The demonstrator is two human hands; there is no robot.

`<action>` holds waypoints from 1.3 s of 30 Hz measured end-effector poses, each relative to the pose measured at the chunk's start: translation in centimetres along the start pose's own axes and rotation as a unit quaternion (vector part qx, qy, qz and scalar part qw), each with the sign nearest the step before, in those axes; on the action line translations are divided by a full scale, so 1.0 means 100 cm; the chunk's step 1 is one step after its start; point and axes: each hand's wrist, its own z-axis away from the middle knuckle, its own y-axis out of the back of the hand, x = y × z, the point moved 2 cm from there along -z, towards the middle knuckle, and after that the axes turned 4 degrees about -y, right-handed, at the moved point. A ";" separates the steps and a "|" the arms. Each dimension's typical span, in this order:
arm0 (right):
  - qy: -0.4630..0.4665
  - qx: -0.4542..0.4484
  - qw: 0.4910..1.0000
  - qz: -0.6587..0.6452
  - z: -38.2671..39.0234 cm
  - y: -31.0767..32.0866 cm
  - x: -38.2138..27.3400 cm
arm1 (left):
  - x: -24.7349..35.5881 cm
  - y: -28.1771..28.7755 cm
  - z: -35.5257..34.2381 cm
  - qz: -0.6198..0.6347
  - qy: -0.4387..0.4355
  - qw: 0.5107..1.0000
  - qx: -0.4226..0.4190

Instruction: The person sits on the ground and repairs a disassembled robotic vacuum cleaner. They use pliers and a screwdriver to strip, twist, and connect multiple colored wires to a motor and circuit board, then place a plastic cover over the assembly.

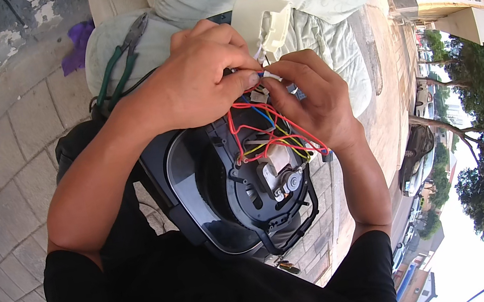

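Twelve o'clock of black plastic housing [239,198]: left hand [202,74] and right hand [315,96] pinch thin coloured wiring [277,113], apparently for steadiness.

A padded seat [338,56] carries green-handled pliers [129,48] and, apparently, a cream casing [278,28].

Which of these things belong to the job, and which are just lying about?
Apparently in the job:
thin red plastic-coated wires
black plastic appliance housing
small silver metal motor

Seemingly lying about:
green-handled metal pliers, perhaps a tool
crumpled purple cloth
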 end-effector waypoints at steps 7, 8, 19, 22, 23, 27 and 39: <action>0.057 0.016 0.997 0.040 -0.003 -0.003 0.000 | -0.009 0.007 0.000 0.033 -0.018 0.999 0.000; 0.069 0.014 0.996 0.049 -0.003 -0.003 0.001 | -0.008 0.006 -0.001 0.023 -0.025 0.999 0.008; 0.034 -0.030 0.999 -0.009 -0.007 -0.008 -0.002 | -0.001 -0.007 0.003 0.022 -0.036 0.996 0.079; -0.037 -0.056 0.996 -0.051 -0.004 -0.011 -0.002 | 0.001 -0.009 0.005 0.009 -0.037 0.995 0.091; -0.058 -0.058 0.995 -0.053 -0.005 -0.012 -0.003 | -0.001 -0.010 0.006 0.017 -0.024 0.996 0.085; -0.104 -0.042 0.992 -0.051 -0.004 -0.015 -0.003 | -0.002 -0.009 0.003 0.006 -0.009 0.998 0.068; -0.039 0.045 0.998 -0.014 0.007 -0.009 -0.002 | -0.001 -0.002 0.001 0.010 0.007 1.000 0.014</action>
